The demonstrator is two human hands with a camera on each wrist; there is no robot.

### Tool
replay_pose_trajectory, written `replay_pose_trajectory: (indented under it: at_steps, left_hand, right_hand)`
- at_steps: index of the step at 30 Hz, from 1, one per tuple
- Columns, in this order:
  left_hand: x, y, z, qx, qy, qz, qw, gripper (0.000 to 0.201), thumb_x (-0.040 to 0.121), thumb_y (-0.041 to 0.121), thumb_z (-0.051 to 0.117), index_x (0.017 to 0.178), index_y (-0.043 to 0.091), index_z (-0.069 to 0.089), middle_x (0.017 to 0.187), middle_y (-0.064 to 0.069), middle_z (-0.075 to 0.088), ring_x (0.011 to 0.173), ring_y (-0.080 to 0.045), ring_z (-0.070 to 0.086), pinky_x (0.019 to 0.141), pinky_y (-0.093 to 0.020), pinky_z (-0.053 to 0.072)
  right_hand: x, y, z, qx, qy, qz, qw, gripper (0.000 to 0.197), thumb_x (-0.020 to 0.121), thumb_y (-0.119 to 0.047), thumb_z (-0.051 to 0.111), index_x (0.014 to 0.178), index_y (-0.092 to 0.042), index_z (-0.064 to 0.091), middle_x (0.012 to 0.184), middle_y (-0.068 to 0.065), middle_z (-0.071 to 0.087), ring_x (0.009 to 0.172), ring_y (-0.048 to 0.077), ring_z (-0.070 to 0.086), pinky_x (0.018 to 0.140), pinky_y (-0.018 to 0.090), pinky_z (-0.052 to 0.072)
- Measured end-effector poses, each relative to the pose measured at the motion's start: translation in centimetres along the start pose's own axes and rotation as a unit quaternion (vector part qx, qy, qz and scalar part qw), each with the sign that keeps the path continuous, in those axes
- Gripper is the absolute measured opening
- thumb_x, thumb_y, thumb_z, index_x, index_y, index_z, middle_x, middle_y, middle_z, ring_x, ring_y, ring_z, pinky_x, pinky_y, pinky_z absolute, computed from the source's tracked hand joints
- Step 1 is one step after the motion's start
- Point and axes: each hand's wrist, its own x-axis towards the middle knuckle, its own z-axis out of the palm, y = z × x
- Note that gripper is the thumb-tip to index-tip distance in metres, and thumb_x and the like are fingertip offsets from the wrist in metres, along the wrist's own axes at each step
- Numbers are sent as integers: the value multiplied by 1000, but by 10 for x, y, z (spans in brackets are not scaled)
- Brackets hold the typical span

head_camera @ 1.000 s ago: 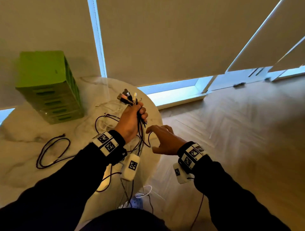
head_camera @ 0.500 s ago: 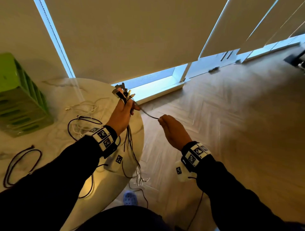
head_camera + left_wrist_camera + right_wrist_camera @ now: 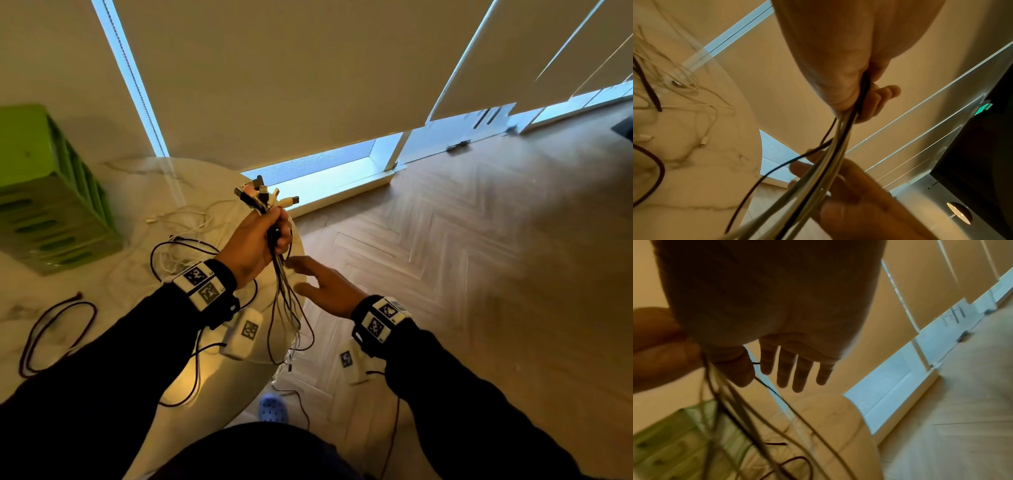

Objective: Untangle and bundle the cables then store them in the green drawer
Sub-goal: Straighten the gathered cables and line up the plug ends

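**Several cables bunched in the left fist, right hand spread open beside them**

Several cables [image 3: 279,274] are passing through the left hand [image 3: 253,245], which is curling its fingers tightly around them near the centre of the head view. Their plug ends [image 3: 265,197] are fanning out just above the fist, while the loose lengths are hanging below it toward the lower middle of the frame. The right hand [image 3: 327,286] is sitting just right of and below the fist, fingers [image 3: 785,369] straight and spread, gripping nothing; its fingertips are reaching close to the dangling strands, though contact is unclear. More cables are lying on the marble table [image 3: 102,301]: a white tangle [image 3: 185,219] left of the fist and a dark loop [image 3: 54,335] at the lower left. The green drawer unit [image 3: 44,192] is standing at the far left edge.
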Motion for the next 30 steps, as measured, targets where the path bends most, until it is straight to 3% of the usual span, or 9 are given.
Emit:
replay_pose_trajectory:
  at_steps: [2,4,10,13,16,21,24,26,30]
  left_hand:
    - [2,0,-5,11,20,7,1000,29,110,21,36,92,12,56,70,-1,55,60,-13,47,57,-24,38]
    - [3,1,-12,17,36,16,999,29,111,21,35,91,12,54,69,-1,55,61,-14,48,60,-26,38]
    - [-6,3,-15,-41,22,-4,999,28,110,20,36,93,8,55,69,-4,53,60,-15,50,60,-25,41]
    - [-7,6,-20,-41,23,1,999,27,110,20,36,93,8,54,71,-6,53,62,-16,52,60,-25,45]
    - [-3,10,-33,-31,41,20,998,29,110,20,35,93,8,54,71,-6,57,65,-18,56,63,-26,49]
    - [8,3,-51,82,143,51,985,35,111,31,33,92,13,56,71,1,64,66,-14,62,62,-25,46]
    - [10,0,-54,65,156,36,985,36,111,33,34,88,14,54,62,5,54,57,-10,49,57,-23,39]
    - [8,2,-50,31,132,22,991,35,111,32,34,86,14,52,56,7,44,52,-9,39,53,-21,33]
    - [2,13,-40,-45,87,7,995,34,111,28,35,82,13,48,52,8,34,46,-7,32,48,-19,28]
  right_hand:
    - [6,-14,4,-5,34,-52,998,24,105,-26,51,127,-17,54,122,2,65,106,8,60,88,14,45]
    - [12,-19,7,-18,65,-82,994,16,105,-27,50,111,-13,55,105,3,64,92,17,59,82,27,51]
    - [26,-20,17,12,23,-9,1000,28,106,-27,46,128,-11,45,133,9,57,116,16,55,95,28,43]
    - [30,-19,23,76,-6,-6,997,19,105,-25,46,120,-13,47,110,7,63,99,20,61,92,39,52]
    - [26,-19,24,85,-20,-24,996,14,107,-25,41,110,-16,51,93,3,58,85,19,56,86,44,51]
    - [26,-24,9,58,161,-49,984,22,108,-26,37,104,-13,54,96,1,66,86,21,63,79,32,54]
    - [27,-26,-11,25,213,-25,976,21,109,-27,36,105,-16,53,79,-1,66,71,10,62,64,13,46]
    - [27,-18,-22,-44,206,4,977,21,109,-25,35,106,-14,52,76,-2,60,64,11,55,58,19,41]
    - [17,40,-41,-189,194,178,946,19,106,-15,35,110,-6,50,98,13,63,82,26,59,70,33,41]
